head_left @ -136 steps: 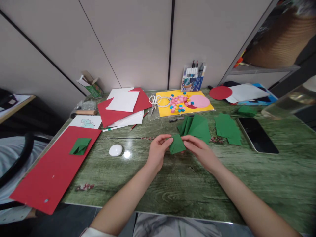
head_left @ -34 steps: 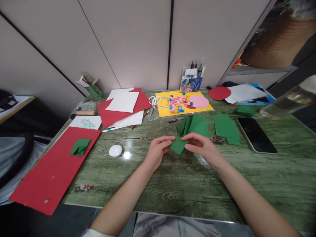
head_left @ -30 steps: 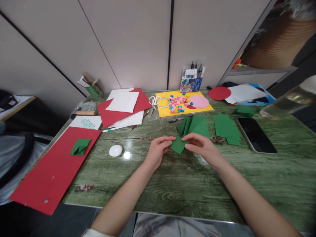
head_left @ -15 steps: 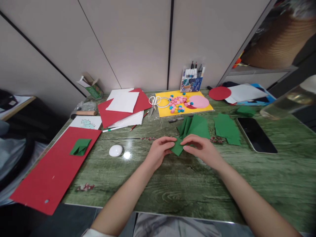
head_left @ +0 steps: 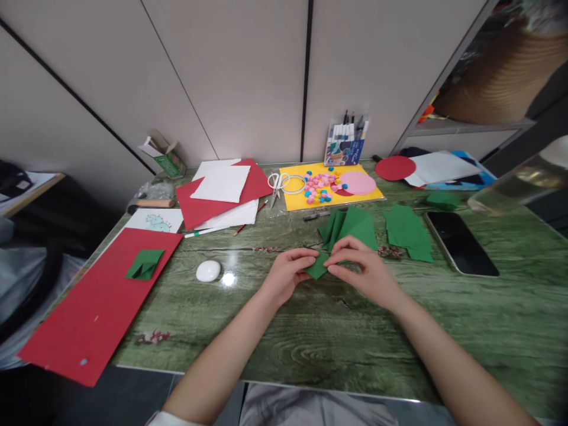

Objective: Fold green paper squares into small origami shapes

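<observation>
A small piece of folded green paper [head_left: 316, 270] is held just above the table between my two hands. My left hand [head_left: 288, 273] pinches its left side, thumb on top. At its right edge, the thumb and fingertips of my right hand [head_left: 361, 266] close on the paper. Directly behind my hands lie pleated green sheets [head_left: 352, 228]. More green paper pieces [head_left: 407, 232] are stacked to the right of these. On the red card [head_left: 95, 313] at the left rests another folded green paper [head_left: 145, 264].
A white oval object [head_left: 208, 271] lies left of my hands, a phone [head_left: 461, 242] to the right. Scissors [head_left: 276, 188] and a yellow sheet [head_left: 295, 200] with small pompoms are at the back, near a marker box [head_left: 345, 145]. A clear container of liquid [head_left: 510, 183] stands far right.
My right hand's fingers have shifted slightly and drawn closer together at the paper's right edge. The paper has moved a little left and down. My left hand stays nearly still.
</observation>
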Tool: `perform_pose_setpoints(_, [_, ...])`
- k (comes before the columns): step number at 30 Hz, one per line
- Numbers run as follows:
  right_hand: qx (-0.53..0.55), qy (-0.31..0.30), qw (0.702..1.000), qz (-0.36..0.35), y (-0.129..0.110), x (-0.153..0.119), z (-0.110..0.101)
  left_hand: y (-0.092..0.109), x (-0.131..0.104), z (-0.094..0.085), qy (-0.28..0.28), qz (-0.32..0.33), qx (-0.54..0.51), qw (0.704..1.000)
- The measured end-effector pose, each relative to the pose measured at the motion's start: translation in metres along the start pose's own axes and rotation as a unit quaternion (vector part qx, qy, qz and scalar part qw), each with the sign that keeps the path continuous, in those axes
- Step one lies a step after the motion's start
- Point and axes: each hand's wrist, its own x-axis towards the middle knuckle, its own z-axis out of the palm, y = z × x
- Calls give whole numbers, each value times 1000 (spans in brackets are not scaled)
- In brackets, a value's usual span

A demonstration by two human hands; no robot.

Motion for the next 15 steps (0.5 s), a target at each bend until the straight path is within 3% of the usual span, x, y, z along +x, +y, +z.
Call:
perform_pose_setpoints(5, [-27, 1, 1000, -16, -2, -1, 2, -2, -1, 1, -2, 8, 6, 1000])
perform_pose_setpoints(15, [-37, 65, 996, 39, 9, 1, 11, -4, -3, 3, 24, 43, 33, 998])
